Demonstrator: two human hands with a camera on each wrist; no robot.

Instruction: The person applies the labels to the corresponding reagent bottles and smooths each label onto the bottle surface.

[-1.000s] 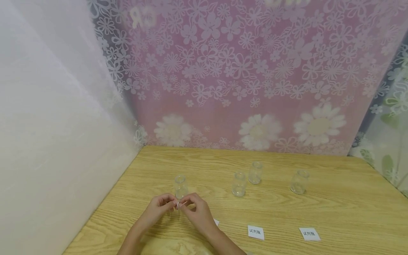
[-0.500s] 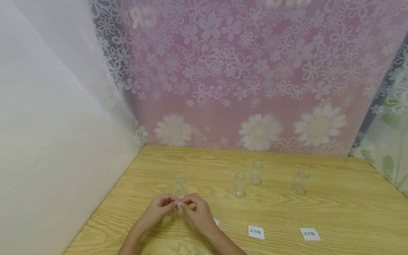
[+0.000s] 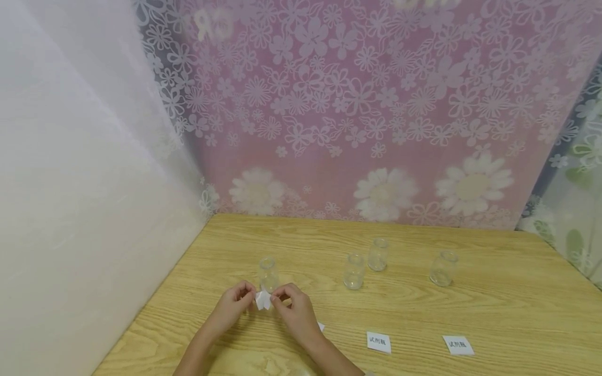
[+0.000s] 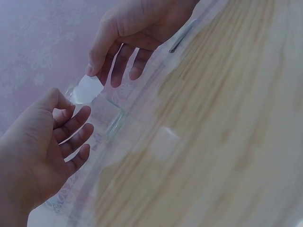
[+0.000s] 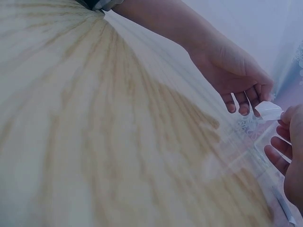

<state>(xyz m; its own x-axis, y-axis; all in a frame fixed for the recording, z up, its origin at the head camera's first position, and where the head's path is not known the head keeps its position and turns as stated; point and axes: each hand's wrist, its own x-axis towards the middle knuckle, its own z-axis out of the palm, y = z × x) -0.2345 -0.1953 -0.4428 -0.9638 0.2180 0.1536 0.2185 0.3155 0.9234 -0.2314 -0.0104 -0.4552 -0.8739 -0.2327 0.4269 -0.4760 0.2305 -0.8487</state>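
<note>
Between both hands is a small creased white paper label (image 3: 263,300), held just above the table. My left hand (image 3: 232,307) pinches its left edge between thumb and forefinger. The right hand (image 3: 295,315) pinches the opposite edge the same way. In the left wrist view the label (image 4: 88,90) is stretched between the two thumbs, with the other fingers of both hands loosely bent. Directly behind the label stands a clear glass jar (image 3: 268,272), its lower part overlapped by the paper and fingertips in the head view.
Three more clear jars stand on the wooden table (image 3: 301,240): a middle jar (image 3: 354,272), one behind it (image 3: 378,255), and one at right (image 3: 443,269). Printed labels lie in front, a middle label (image 3: 379,342) and a right label (image 3: 458,344); a third (image 3: 321,327) peeks out beside the right forearm.
The white label, mostly hidden by the fingertips before, now shows spread out between the hands. The fingertips have moved slightly apart. Jars and other labels stay where they were.
</note>
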